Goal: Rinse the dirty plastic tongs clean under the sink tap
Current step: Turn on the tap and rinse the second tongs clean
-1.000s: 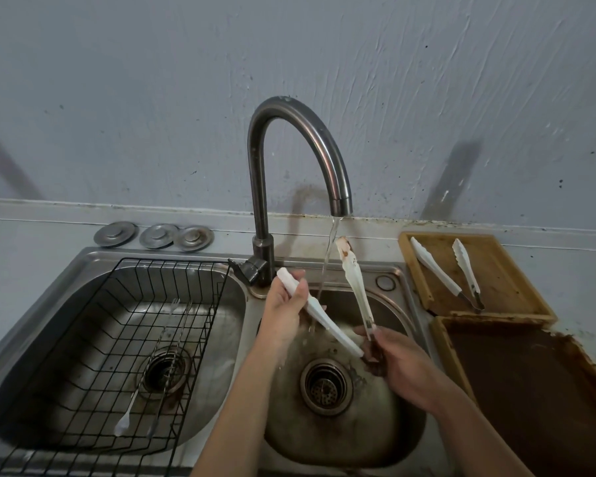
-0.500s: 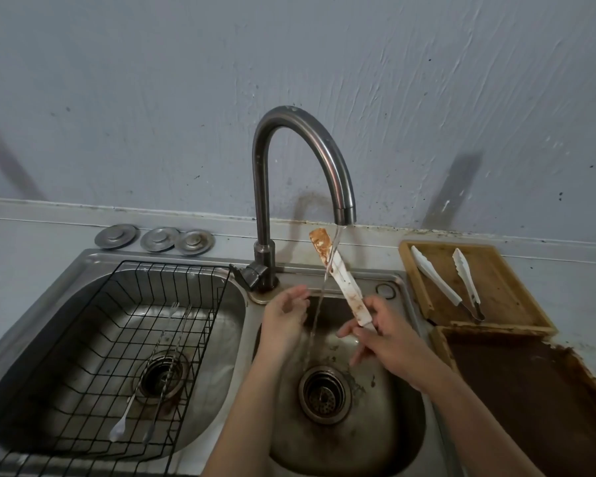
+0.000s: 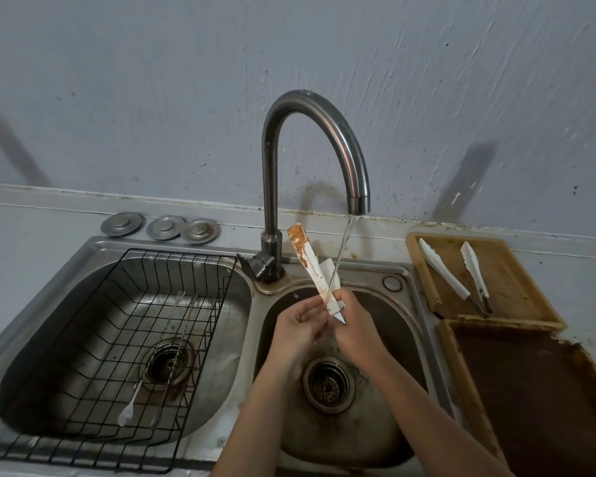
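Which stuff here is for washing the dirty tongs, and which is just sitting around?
For the job: dirty tongs, tap, water stream, right basin, left hand, right hand.

Lying about: wire rack, three metal plugs, other tongs, wooden tray.

Three round metal sink plugs (image 3: pixel 160 226) sit in a row on the counter's back edge. A black wire rack (image 3: pixel 124 342) fills the left basin. A second pair of white tongs (image 3: pixel 458 275) lies in a wooden tray (image 3: pixel 516 270) at the right edge.
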Motion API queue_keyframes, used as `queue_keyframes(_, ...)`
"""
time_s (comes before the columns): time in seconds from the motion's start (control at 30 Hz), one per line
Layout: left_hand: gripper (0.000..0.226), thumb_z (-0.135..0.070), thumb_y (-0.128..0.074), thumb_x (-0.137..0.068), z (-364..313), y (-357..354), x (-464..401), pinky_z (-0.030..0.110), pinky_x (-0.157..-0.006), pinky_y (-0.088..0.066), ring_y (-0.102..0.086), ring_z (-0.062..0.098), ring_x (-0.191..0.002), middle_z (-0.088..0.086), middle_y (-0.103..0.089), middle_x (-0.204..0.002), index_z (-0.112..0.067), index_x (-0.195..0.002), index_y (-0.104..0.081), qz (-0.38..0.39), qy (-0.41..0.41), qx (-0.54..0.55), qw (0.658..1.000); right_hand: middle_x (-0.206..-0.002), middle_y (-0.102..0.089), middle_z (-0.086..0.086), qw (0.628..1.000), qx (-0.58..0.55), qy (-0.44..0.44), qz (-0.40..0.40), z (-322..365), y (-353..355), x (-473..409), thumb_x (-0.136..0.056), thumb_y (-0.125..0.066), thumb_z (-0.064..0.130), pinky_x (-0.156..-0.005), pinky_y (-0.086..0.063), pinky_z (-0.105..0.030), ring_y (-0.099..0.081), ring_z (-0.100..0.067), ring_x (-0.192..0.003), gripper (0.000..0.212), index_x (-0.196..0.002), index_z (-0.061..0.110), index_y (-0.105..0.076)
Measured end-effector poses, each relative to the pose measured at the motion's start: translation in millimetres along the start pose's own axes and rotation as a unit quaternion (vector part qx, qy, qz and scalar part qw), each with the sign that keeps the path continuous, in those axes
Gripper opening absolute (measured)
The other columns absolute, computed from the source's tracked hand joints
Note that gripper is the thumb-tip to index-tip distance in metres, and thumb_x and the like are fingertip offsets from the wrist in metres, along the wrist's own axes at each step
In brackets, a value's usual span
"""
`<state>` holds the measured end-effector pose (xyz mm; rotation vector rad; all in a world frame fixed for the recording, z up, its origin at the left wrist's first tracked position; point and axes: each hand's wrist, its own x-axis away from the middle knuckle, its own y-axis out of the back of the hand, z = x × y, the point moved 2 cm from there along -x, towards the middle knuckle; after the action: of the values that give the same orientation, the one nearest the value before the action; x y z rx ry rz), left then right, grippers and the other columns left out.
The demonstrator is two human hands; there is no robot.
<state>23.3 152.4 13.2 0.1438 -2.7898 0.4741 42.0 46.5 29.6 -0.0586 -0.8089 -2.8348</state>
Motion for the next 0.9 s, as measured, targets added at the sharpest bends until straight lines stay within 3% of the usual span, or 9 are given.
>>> queue_keyframes(0.13, 0.022, 0.004, -0.064, -0.082, 3.5, 3.3, -0.1, 0.016, -0.051, -0.050, -0.071, 0.008, -0.065, 0.003, -0.077, -0.077, -0.015, -0.092, -0.070, -0.013, -0.016, 0.003, 1.000, -0.080, -0.059, 0.013, 1.000, -0.011, 0.020, 0.006, 0.5, -1.3, 2.9, -0.088, -0.053, 0.008, -0.046, -0.041, -0.005, -0.058, 0.014, -0.067, 0.022, -0.090, 0.029, -0.047)
queue_keyframes(0.23, 0.014, -0.001, -0.067, -0.082, 4.0, 4.4, 0.5, 0.017, -0.054, -0.051, -0.071, 0.009, -0.065, 0.001, -0.076, -0.071, -0.012, -0.090, -0.070, -0.045, -0.033, -0.029, 0.998, -0.077, -0.061, 0.008, 1.000, -0.016, 0.013, 0.003, 1.1, -4.5, 2.0, -0.087, -0.053, 0.010, -0.044, -0.041, -0.009, -0.059, 0.001, -0.061, 0.029, -0.078, 0.036, -0.045)
queue_keyframes(0.4, 0.013, -0.012, -0.067, -0.084, -1.1, 7.6, 0.4, 0.022, -0.058, -0.048, -0.062, 0.007, -0.058, -0.004, -0.068, -0.062, -0.019, -0.073, -0.069, -0.103, -0.112, -0.204, 0.967, -0.071, -0.058, 0.004, 0.997, -0.070, -0.032, 0.001, -3.5, -9.0, 1.4, -0.083, -0.047, 0.007, -0.052, -0.037, -0.025, -0.046, -0.009, -0.059, 0.027, -0.073, 0.032, -0.049)
queue_keyframes(0.5, 0.022, -0.013, -0.064, -0.086, 1.5, 10.7, -0.1, 0.022, -0.055, -0.045, -0.057, 0.005, -0.051, -0.004, -0.064, -0.053, -0.015, -0.065, -0.070, -0.083, -0.103, -0.190, 0.973, -0.068, -0.061, 0.004, 0.998, -0.056, -0.015, -0.003, -4.0, -7.0, 3.4, -0.091, -0.045, 0.015, -0.050, -0.036, -0.022, -0.049, -0.009, -0.057, 0.022, -0.075, 0.029, -0.050)
queue_keyframes(0.57, 0.020, -0.012, -0.063, -0.087, 4.5, 9.0, -1.6, 0.036, -0.063, -0.052, -0.061, 0.016, -0.060, 0.005, -0.067, -0.059, -0.014, -0.069, -0.070, -0.074, -0.084, -0.176, 0.978, -0.064, -0.062, 0.003, 0.999, -0.031, 0.005, -0.015, -3.5, -3.1, 4.3, -0.093, -0.045, 0.017, -0.048, -0.038, -0.019, -0.052, -0.009, -0.055, 0.018, -0.077, 0.024, -0.051)
queue_keyframes(0.63, 0.006, -0.008, -0.064, -0.086, 6.3, 3.8, -1.1, 0.042, -0.075, -0.054, -0.067, 0.026, -0.076, 0.011, -0.072, -0.075, -0.012, -0.083, -0.069, -0.066, -0.063, -0.123, 0.988, -0.062, -0.061, 0.002, 0.999, -0.029, 0.009, -0.022, -4.9, 1.1, 6.0, -0.092, -0.049, 0.017, -0.047, -0.040, -0.018, -0.052, -0.008, -0.052, 0.018, -0.075, 0.021, -0.051)
queue_keyframes(0.73, 0.032, 0.006, -0.066, -0.079, 8.4, -5.9, -0.9, 0.041, -0.085, -0.054, -0.069, 0.028, -0.094, 0.016, -0.073, -0.098, -0.006, -0.109, -0.062, -0.058, -0.048, 0.003, 0.997, -0.062, -0.057, 0.002, 0.999, -0.020, 0.014, -0.039, -7.8, 5.3, 8.8, -0.091, -0.053, 0.018, -0.048, -0.039, -0.020, -0.050, -0.009, -0.053, 0.023, -0.068, 0.024, -0.050)
queue_keyframes(0.8, 0.033, 0.006, -0.066, -0.080, 8.9, -12.0, 0.4, 0.041, -0.085, -0.054, -0.069, 0.028, -0.095, 0.017, -0.073, -0.099, -0.005, -0.111, -0.062, -0.059, -0.045, 0.054, 0.996, -0.061, -0.055, 0.006, 0.998, -0.005, 0.023, -0.066, -8.3, 8.2, 9.5, -0.091, -0.054, 0.021, -0.047, -0.036, -0.017, -0.047, -0.004, -0.051, 0.025, -0.067, 0.025, -0.050)
queue_keyframes(0.9, 0.011, -0.013, -0.063, -0.087, 11.8, -22.4, 5.9, 0.037, -0.075, -0.056, -0.070, 0.025, -0.083, 0.012, -0.073, -0.086, -0.010, -0.096, -0.068, -0.075, -0.069, -0.049, 0.994, -0.057, -0.053, 0.008, 0.992, 0.029, 0.037, -0.114, -7.7, 15.1, 8.6, -0.092, -0.052, 0.025, -0.045, -0.037, -0.011, -0.048, 0.001, -0.047, 0.026, -0.065, 0.025, -0.051)
